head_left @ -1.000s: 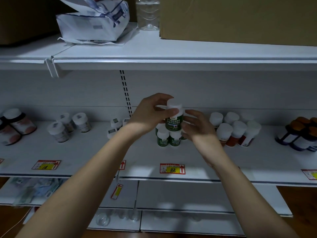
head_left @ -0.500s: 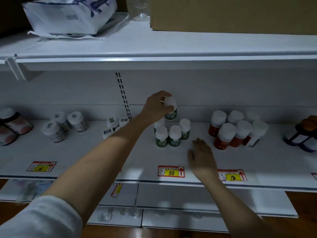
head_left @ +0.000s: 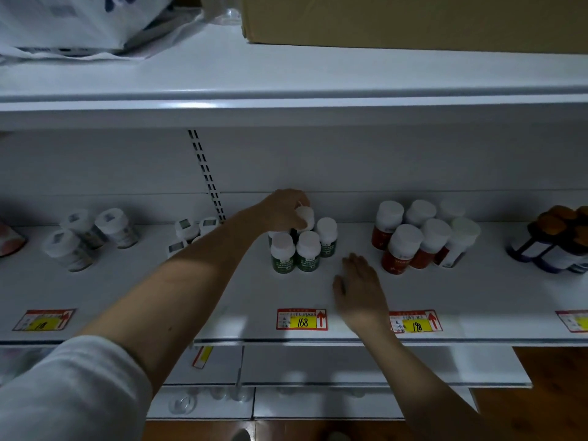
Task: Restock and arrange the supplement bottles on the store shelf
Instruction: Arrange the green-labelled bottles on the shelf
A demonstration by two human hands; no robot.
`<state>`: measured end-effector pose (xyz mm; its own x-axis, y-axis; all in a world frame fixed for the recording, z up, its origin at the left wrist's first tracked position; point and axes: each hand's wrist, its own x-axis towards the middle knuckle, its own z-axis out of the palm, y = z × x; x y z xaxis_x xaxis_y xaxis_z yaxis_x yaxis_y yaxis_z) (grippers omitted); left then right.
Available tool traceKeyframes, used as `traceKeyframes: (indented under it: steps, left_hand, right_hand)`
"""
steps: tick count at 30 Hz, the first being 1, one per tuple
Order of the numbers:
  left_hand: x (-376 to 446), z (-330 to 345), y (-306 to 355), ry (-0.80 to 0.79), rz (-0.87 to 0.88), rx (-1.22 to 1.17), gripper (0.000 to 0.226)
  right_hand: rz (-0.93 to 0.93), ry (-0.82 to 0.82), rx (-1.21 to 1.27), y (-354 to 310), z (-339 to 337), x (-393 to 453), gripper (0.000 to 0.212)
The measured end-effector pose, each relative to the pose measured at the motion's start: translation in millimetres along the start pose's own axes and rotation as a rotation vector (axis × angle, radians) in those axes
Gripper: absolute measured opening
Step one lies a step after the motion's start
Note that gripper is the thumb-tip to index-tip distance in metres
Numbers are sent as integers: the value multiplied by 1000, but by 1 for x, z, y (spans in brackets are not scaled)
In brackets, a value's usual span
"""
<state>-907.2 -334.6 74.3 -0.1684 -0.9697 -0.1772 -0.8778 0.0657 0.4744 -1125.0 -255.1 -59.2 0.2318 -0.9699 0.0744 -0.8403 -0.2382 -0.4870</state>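
While the left hand (head_left: 284, 210) curls its fingers around the white cap of a green-labelled bottle (head_left: 304, 218) at the back of a small cluster, the right hand (head_left: 359, 289) lies flat and relaxed on the white shelf (head_left: 477, 294), fingers straight, holding nothing, just right of that cluster. Three more green bottles (head_left: 308, 254) stand upright in front of and beside the gripped one, above a yellow price tag (head_left: 301, 319) marked 168. Near the right hand, a group of red-labelled bottles (head_left: 420, 240) with white caps stands together behind a second tag (head_left: 415, 322) reading 198. Dark bottles with orange caps (head_left: 556, 243) sit at the far right; white jars (head_left: 92, 233) lie tilted to the left. On the upper shelf rest a cardboard box (head_left: 413, 20) and a crumpled white bag (head_left: 73, 23)
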Motion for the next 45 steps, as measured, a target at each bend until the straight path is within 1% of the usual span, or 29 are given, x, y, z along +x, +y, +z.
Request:
traceKeyframes:
  steps: [6, 10, 12, 14, 17, 18, 20, 21, 23, 27, 30, 33, 39, 41, 44, 45]
  left_hand:
    - [-1, 5, -1, -110, -44, -24, 50]
    - [-2, 6, 0, -120, -16, 10, 40]
    - [-5, 7, 1, -107, -20, 10, 43]
    - [-10, 7, 4, -9, -24, -37, 45]
    - [-22, 8, 10, 250, 64, -189, 30]
    - [-27, 10, 13, 311, 100, -217, 26]
    - [-38, 14, 16, 365, 146, -226, 19]
    - [-43, 17, 17, 359, 154, -203, 18]
    - [-51, 23, 17, 284, 145, -128, 19]
    - [-55, 33, 16, 121, 84, 25, 37]
    - [-54, 39, 12, 84, 51, 63, 50]
    - [-54, 44, 11, 96, 36, 82, 53]
    - [-55, 49, 12, 170, 47, 31, 48]
    - [-58, 48, 13, 197, 58, -14, 45]
    - [-63, 44, 19, 294, 83, -115, 41]
    - [-66, 42, 22, 326, 82, -182, 39]
  right_hand:
    - [-4, 20, 7, 0, 1, 0, 49]
    - [-1, 37, 11, 0, 2, -2, 55]
    - [-2, 26, 8, 0, 2, -1, 51]
    - [-6, 23, 4, 0, 1, 0, 50]
    - [-8, 21, 7, 1, 0, -1, 50]
    - [-9, 18, 6, 1, 0, -1, 50]
    - [-9, 16, -1, 1, 1, 0, 51]
    - [-8, 17, -4, 1, 1, 0, 51]
    - [-5, 17, -9, 1, 2, 1, 51]
    - [-1, 12, 1, 1, 0, 0, 52]
    - [-1, 7, -2, 1, 0, 0, 52]
    - [-5, 5, -3, 2, 0, 0, 51]
    - [-7, 5, 5, 0, -1, -1, 51]
    - [-15, 9, 10, 0, -1, 0, 51]
    - [-2, -20, -4, -1, -3, 1, 51]
    - [-1, -35, -7, -2, -5, 1, 52]
